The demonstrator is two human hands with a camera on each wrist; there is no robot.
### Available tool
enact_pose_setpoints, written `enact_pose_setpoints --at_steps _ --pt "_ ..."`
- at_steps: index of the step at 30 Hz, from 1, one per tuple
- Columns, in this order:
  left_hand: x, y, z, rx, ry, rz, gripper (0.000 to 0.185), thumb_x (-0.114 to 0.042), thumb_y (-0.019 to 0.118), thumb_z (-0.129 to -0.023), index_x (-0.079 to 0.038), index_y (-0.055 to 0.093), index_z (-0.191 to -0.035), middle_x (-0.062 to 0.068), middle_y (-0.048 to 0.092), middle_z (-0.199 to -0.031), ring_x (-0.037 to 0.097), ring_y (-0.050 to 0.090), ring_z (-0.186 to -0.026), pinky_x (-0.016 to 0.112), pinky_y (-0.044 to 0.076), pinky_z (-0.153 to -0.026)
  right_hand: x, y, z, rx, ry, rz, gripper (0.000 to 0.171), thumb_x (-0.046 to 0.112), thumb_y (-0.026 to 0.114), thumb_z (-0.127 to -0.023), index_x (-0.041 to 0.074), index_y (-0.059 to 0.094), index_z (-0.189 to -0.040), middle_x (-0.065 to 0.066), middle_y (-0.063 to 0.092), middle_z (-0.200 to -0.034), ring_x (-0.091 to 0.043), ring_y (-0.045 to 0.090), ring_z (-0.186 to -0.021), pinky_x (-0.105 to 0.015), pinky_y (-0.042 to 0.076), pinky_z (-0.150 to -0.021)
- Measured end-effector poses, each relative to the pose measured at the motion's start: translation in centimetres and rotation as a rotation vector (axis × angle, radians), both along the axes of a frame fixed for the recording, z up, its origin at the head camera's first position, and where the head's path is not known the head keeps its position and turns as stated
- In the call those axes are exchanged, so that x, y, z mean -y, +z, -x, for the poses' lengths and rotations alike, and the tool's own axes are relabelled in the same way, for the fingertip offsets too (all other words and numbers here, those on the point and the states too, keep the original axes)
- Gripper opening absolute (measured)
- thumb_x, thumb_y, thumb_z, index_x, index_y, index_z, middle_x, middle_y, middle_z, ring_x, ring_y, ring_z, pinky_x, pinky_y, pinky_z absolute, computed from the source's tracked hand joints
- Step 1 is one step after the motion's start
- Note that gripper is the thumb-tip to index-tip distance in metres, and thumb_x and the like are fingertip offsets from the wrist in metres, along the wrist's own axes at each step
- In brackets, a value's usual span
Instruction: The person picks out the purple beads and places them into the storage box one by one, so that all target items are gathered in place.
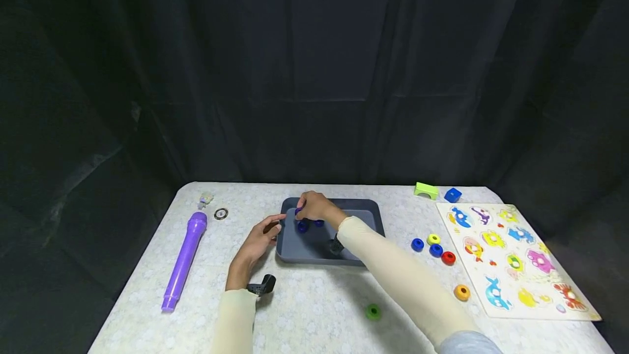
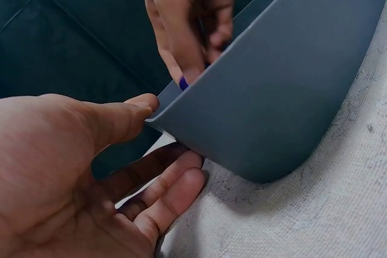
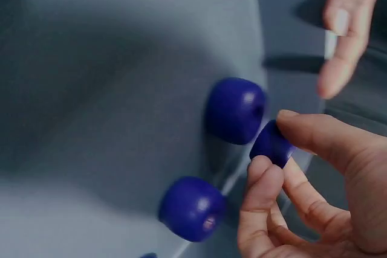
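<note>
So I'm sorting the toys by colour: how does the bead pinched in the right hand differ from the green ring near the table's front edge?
The pinched bead is dark blue; the green ring is green. The bead is held by the right hand over the grey tray; the ring lies alone on the table, untouched. Both are small and rounded.

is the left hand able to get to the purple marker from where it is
Probably yes. The left hand rests open at the gray tray's left rim, thumb on its corner, holding nothing. The purple marker lies further left on the table, with only bare tabletop between them.
</note>
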State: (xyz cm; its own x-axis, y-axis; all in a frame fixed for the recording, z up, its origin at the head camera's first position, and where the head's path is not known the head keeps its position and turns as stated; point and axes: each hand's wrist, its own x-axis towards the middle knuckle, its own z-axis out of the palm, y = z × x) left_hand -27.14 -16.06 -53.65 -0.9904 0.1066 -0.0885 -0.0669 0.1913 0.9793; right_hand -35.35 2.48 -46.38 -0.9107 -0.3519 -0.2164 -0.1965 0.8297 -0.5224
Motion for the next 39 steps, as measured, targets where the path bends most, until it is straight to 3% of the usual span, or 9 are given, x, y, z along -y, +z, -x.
enact_pose_setpoints --at_steps 7,13,16,20,23,26,31,35,39 --pt "-0.4 -0.7 -0.6 0.021 0.002 -0.004 0.041 -0.016 0.052 -0.108 -0.01 0.054 -0.148 0.018 0.053 -0.15 0.031 0.054 -0.129 0.039 0.051 -0.089 0.5 -2.6 0.0 -0.032 -0.002 -0.112 0.025 0.021 0.082 -0.088 0.009 0.069 -0.106 -0.008 0.072 -0.114 -0.025 0.067 -0.107 -0.037 0.054 -0.096" --pt "-0.5 -0.9 -1.0 0.033 0.01 -0.002 0.039 -0.016 0.051 -0.108 -0.012 0.056 -0.147 0.017 0.055 -0.147 0.03 0.054 -0.124 0.033 0.05 -0.085 0.2 -3.1 -0.4 -0.012 -0.015 -0.095 0.028 0.02 0.083 -0.087 0.009 0.071 -0.11 -0.008 0.073 -0.117 -0.024 0.067 -0.11 -0.036 0.055 -0.097" --pt "-0.4 -1.2 -0.9 0.035 0.008 0.001 0.039 -0.016 0.05 -0.109 -0.011 0.056 -0.147 0.018 0.055 -0.147 0.029 0.053 -0.122 0.031 0.05 -0.084 -0.8 -2.7 -0.7 -0.005 -0.025 -0.016 0.028 0.019 0.083 -0.086 0.008 0.072 -0.11 -0.007 0.074 -0.111 -0.02 0.068 -0.1 -0.033 0.055 -0.09" --pt "-0.2 -1.1 -0.6 0.032 0.013 0.0 0.039 -0.015 0.051 -0.108 -0.01 0.056 -0.147 0.018 0.056 -0.146 0.028 0.053 -0.12 0.028 0.049 -0.082 -3.9 -0.8 -1.0 -0.017 -0.018 0.195 0.029 0.013 0.08 -0.086 0.002 0.072 -0.112 -0.007 0.073 -0.099 -0.016 0.066 -0.09 -0.027 0.052 -0.08" --pt "-0.1 -0.6 -0.2 0.019 0.024 0.006 0.039 -0.014 0.052 -0.108 -0.011 0.056 -0.147 0.017 0.056 -0.146 0.028 0.054 -0.12 0.028 0.049 -0.082 -7.8 1.3 -1.2 -0.031 -0.003 0.333 0.032 0.013 0.078 -0.09 -0.001 0.07 -0.117 -0.008 0.071 -0.101 -0.017 0.064 -0.093 -0.025 0.05 -0.08" --pt "0.0 0.0 0.2 0.002 0.023 0.013 0.04 -0.015 0.052 -0.108 -0.011 0.056 -0.147 0.018 0.056 -0.146 0.028 0.055 -0.121 0.027 0.049 -0.081 -12.9 3.0 -2.0 -0.037 -0.005 0.39 0.035 0.015 0.073 -0.095 0.0 0.067 -0.125 -0.013 0.069 -0.111 -0.022 0.065 -0.101 -0.029 0.053 -0.085" --pt "0.2 0.3 0.3 0.007 0.013 0.019 0.04 -0.015 0.051 -0.108 -0.01 0.054 -0.148 0.019 0.055 -0.145 0.028 0.054 -0.119 0.028 0.049 -0.082 -20.8 3.5 -5.5 -0.007 -0.078 0.357 0.041 0.025 0.069 -0.099 0.006 0.063 -0.135 -0.016 0.069 -0.126 -0.025 0.067 -0.109 -0.037 0.054 -0.094" --pt "0.2 0.3 0.1 0.025 0.012 0.023 0.04 -0.016 0.051 -0.109 -0.012 0.054 -0.148 0.017 0.053 -0.149 0.028 0.053 -0.122 0.03 0.05 -0.085 -24.7 1.7 -9.9 0.08 -0.132 0.362 0.048 0.031 0.069 -0.099 0.005 0.06 -0.138 -0.018 0.068 -0.129 -0.021 0.066 -0.108 -0.036 0.055 -0.092" --pt "0.1 0.4 -0.1 0.024 -0.01 0.028 0.041 -0.017 0.05 -0.109 -0.012 0.053 -0.15 0.018 0.051 -0.151 0.03 0.052 -0.124 0.031 0.05 -0.087 -26.6 -0.6 -14.1 0.189 -0.174 0.39 0.05 0.029 0.07 -0.099 0.002 0.058 -0.138 -0.018 0.066 -0.129 -0.019 0.065 -0.105 -0.032 0.056 -0.085"
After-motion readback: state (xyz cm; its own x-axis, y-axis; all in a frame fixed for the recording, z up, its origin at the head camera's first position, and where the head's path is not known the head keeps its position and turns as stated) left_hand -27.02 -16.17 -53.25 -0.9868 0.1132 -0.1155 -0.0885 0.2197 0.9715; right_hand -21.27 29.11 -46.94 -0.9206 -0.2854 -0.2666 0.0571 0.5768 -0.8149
